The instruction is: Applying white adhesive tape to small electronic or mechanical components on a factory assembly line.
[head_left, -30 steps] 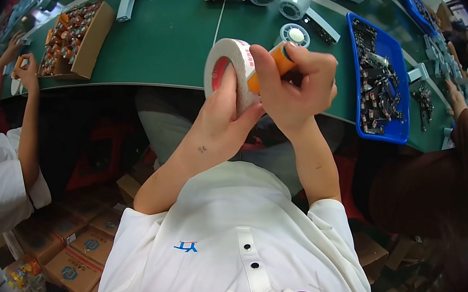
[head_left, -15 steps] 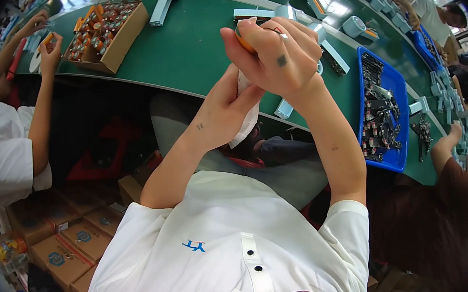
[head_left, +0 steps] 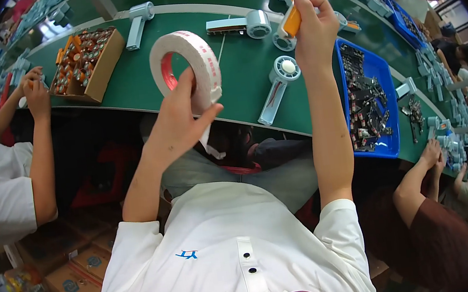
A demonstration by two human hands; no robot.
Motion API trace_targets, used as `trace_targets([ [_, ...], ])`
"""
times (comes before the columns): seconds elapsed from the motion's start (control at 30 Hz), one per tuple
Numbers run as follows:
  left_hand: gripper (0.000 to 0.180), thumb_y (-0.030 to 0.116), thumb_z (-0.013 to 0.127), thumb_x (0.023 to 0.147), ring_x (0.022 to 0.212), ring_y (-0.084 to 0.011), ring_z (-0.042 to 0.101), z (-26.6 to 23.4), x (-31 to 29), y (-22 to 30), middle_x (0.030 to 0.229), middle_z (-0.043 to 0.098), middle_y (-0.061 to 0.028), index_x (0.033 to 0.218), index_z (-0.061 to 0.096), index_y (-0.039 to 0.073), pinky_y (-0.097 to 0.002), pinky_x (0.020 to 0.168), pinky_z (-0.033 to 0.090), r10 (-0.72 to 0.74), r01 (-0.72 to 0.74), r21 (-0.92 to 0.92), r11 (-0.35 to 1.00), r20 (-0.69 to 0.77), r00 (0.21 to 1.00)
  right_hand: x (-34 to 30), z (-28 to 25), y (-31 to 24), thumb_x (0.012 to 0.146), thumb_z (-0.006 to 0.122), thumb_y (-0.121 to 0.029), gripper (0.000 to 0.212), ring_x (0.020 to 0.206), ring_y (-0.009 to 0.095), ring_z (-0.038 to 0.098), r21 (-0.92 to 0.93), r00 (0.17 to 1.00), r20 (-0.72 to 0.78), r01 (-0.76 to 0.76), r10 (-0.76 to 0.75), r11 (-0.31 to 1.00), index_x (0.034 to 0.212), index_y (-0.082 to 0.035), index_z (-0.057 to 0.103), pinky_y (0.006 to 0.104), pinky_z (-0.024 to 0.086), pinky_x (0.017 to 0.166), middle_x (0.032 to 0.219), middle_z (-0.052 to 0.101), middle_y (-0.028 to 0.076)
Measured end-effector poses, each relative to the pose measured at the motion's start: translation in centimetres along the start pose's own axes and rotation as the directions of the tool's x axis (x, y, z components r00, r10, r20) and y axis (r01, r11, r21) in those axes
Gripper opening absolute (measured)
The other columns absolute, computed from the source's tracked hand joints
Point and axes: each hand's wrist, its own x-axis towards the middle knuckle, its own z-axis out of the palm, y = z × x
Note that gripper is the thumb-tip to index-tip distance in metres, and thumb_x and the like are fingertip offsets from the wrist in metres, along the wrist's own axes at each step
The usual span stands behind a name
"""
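Note:
My left hand (head_left: 170, 124) is closed around a large roll of white double-sided tape (head_left: 210, 70) with red print, its fingers through the core; a loose end hangs below. My right hand (head_left: 314, 34), raised over the bench at the right, pinches an orange battery (head_left: 292, 22) between thumb and fingers. Below and left of that hand, a light-blue handheld fan housing (head_left: 272, 101) lies with its handle open and a wire inside. Another fan housing (head_left: 257, 24) lies farther back, its handle filled with dark and orange parts.
A cardboard box (head_left: 106, 68) of orange batteries and round parts stands at left, beside a co-worker's hands (head_left: 37, 100). At right, a blue tray (head_left: 389, 115) holds small dark circuit parts. More fan housings line the green bench (head_left: 138, 76); other people sit at far right.
My hands have come apart: the left moved left with the tape roll, now in plain view, and the right moved right with the orange battery. The near fan housing is now uncovered.

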Motion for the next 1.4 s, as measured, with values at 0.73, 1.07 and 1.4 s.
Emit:
trace_targets([
  [0.73,0.030,0.015,0.076,0.081,0.127,-0.0254,0.049,4.8,11.6,0.2,0.134,0.055,-0.0026,0.110,0.070,0.013,-0.0383,0.109,0.043,0.613,-0.890,0.359,0.281,0.646,0.454,-10.9,-11.9,5.9,0.096,0.063,-0.011,0.010,0.061,0.014,0.055,0.582,0.929,0.014,-0.308,0.369,0.753,0.092,-0.008,0.054,0.0267,0.043,0.053,0.075,0.051,0.004],
  [1.07,0.028,0.013,0.079,0.076,0.132,-0.0237,0.044,8.3,14.0,0.2,0.133,0.055,-0.0037,0.102,0.070,0.013,-0.0391,0.118,0.035,0.549,-0.951,0.281,0.131,0.778,0.305,-12.7,-10.7,5.7,0.099,0.061,-0.013,0.011,0.056,0.014,0.049,0.753,0.935,0.183,-0.332,0.304,0.568,0.095,-0.010,0.051,0.0279,0.041,0.054,0.073,0.051,0.004],
  [1.4,0.028,0.021,0.082,0.073,0.124,-0.0236,0.049,10.8,15.6,-0.7,0.117,0.062,-0.0017,0.088,0.061,0.011,-0.0407,0.118,0.034,0.618,-0.933,0.044,0.357,0.738,0.272,-14.0,-11.0,6.6,0.102,0.061,-0.026,0.021,0.060,0.014,0.044,-0.043,0.910,-0.367,0.190,-0.193,0.981,0.104,-0.011,0.046,0.0272,0.038,0.056,0.073,0.053,0.005],
])
